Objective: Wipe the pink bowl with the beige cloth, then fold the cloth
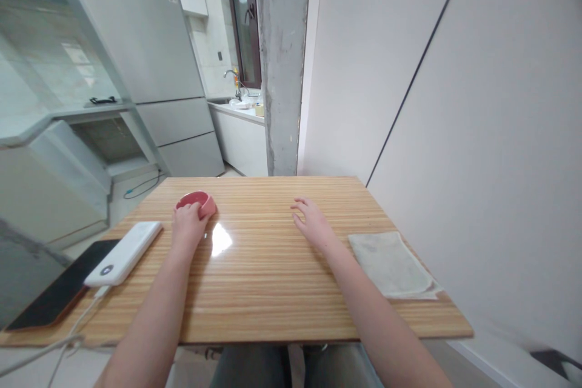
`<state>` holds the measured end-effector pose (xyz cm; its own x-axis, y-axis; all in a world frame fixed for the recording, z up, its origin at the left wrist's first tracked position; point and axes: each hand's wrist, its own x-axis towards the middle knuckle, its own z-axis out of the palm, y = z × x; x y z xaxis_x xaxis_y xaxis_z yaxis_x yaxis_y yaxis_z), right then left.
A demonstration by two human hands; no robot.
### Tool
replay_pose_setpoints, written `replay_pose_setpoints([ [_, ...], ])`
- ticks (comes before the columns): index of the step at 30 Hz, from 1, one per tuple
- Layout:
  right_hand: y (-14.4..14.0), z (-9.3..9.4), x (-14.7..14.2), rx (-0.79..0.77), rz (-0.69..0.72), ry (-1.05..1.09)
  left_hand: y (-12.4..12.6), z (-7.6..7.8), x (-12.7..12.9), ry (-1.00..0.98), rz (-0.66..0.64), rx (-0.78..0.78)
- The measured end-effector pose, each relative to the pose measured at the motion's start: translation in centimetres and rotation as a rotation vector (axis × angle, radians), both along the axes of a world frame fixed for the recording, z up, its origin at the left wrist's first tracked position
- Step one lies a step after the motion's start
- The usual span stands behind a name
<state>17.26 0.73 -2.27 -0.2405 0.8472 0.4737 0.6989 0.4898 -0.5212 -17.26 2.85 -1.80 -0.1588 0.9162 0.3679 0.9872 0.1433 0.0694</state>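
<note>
Wood table (273, 291), pink bowl (196, 200) in L hand (187, 224), R hand (311, 222) flat

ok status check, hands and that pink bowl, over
Left hand gripping the pink bowl by its near rim, bowl on the table. Right hand open, flat on the wood, holding nothing. Power bank left, folded cloth right, both apart.

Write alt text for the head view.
A person's left hand grips a pink bowl on a wooden table; the right hand rests open beside a cloth. A power bank lies left.
</note>
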Motion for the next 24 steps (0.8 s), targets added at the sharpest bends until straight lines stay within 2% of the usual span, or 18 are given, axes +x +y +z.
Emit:
replay_pose_setpoints([
  [2, -1.3, 0.1, 2.3, -0.087, -0.146, -0.09, -0.3, 0.2, 0.5, -0.026, 0.036, 0.02],
  [4, -3.3, -0.1, 5.8, -0.154, -0.39, -0.177, -0.8, 0.4, 1.3, -0.072, 0.064, 0.112],
  [6, -5.6, -0.6, 10.1, -0.212, -0.655, -0.263, -1.2, 0.7, 2.3, -0.131, 0.02, 0.247],
  [8, -7.6, -1.4, 14.3, -0.293, -0.843, -0.338, -1.5, 1.0, 3.7, -0.197, -0.121, 0.331],
  [9, -8.4, -1.8, 16.1, -0.336, -0.891, -0.358, -1.7, 1.1, 4.6, -0.231, -0.217, 0.334],
  [11, -9.4, -2.5, 18.8, -0.439, -0.92, -0.386, -2.0, 1.1, 6.7, -0.299, -0.431, 0.258],
  [13, -9.5, -2.9, 20.0, -0.495, -0.895, -0.37, -2.7, 1.0, 9.2, -0.361, -0.611, 0.101],
  [15, -9.1, -3.0, 19.6, -0.514, -0.823, -0.314, -3.8, 0.7, 12.0, -0.455, -0.682, -0.088],
  [16, -8.8, -3.0, 18.8, -0.513, -0.771, -0.272, -4.5, 0.5, 13.3, -0.527, -0.671, -0.174],
  [19, -7.7, -2.6, 14.0, -0.466, -0.559, -0.077, -6.7, -0.1, 16.5, -0.707, -0.6, -0.408],
  [21, -7.2, -2.4, 9.4, -0.385, -0.403, 0.093, -8.1, -0.5, 17.6, -0.758, -0.562, -0.44],
  [24, -6.9, -2.2, 2.2, -0.279, -0.192, 0.335, -9.4, -1.3, 17.5, -0.912, -0.521, -0.325],
])
